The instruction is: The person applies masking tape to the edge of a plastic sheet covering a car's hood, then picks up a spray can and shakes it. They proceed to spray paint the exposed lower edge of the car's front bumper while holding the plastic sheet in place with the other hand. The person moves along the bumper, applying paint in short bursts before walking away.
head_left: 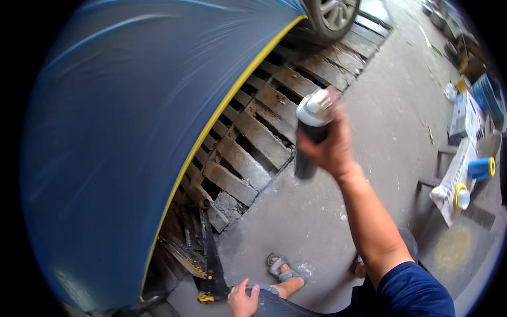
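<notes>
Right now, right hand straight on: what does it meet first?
Likely the silver-spoked, dark-tyred car wheel; the right hand, gripping a white-topped dark can, points over worn grey slabs toward it. Depth unclear: the yellow-edged glossy blue covering might come first.

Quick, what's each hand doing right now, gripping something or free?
Left hand: looks open, with nothing visible in it.
Right hand: closed around a dark can with a white top.
</notes>
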Available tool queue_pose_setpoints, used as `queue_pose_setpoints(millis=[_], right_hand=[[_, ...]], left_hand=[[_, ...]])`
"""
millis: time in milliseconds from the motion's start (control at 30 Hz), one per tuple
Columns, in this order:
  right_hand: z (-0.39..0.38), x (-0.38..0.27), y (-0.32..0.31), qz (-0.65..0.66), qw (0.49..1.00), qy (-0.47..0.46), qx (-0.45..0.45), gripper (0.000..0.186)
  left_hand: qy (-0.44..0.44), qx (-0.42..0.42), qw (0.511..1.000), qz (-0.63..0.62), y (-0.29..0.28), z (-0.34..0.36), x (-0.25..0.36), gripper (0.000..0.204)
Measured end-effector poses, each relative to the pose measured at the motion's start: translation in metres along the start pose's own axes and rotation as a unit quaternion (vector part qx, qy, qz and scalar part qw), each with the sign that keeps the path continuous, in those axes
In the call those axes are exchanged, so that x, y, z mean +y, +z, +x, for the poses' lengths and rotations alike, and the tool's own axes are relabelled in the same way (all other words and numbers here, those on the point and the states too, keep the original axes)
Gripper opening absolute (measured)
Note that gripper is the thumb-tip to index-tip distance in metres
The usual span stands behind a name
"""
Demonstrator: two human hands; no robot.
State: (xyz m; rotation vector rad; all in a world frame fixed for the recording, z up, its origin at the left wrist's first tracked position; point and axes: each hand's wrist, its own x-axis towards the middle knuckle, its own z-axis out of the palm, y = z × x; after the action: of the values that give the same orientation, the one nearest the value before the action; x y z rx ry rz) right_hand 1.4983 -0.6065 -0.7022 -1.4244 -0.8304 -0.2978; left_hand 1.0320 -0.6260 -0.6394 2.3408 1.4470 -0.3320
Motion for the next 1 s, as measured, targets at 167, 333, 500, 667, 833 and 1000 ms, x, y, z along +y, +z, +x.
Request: queue_pose_setpoints(millis=[167,333,500,667,833,1000], right_hand=[[-0.049,0.064,0.006,-0.134,0.932,0.139,-0.306,0.096],[-0.006,0.031,-0.001,-0.035,0.972,0.031,-0.231,0.095],[-0.031,0.089,-0.024,-0.137,0.94,0.068,-0.306,0.094],[-0.052,0.083,-0.024,-0.144,0.895,0.166,-0.388,0.087],[-0.059,0.097,-0.019,-0.087,0.891,0.161,-0.414,0.081],[-0.065,0.111,-0.017,-0.092,0.88,0.183,-0.429,0.079]], left_hand=[[-0.079,0.062,0.993,-0.056,0.012,0.013,0.025,0.045],[-0.108,0.098,0.988,-0.058,0.004,-0.005,0.041,0.043],[-0.099,0.111,0.988,-0.048,0.021,-0.021,0.047,0.044],[-0.16,0.093,0.981,-0.064,0.006,-0.056,0.061,0.048],[-0.152,0.084,0.981,-0.084,0.009,-0.065,0.065,0.049],[-0.183,0.081,0.97,-0.138,0.012,-0.058,0.072,0.051]])
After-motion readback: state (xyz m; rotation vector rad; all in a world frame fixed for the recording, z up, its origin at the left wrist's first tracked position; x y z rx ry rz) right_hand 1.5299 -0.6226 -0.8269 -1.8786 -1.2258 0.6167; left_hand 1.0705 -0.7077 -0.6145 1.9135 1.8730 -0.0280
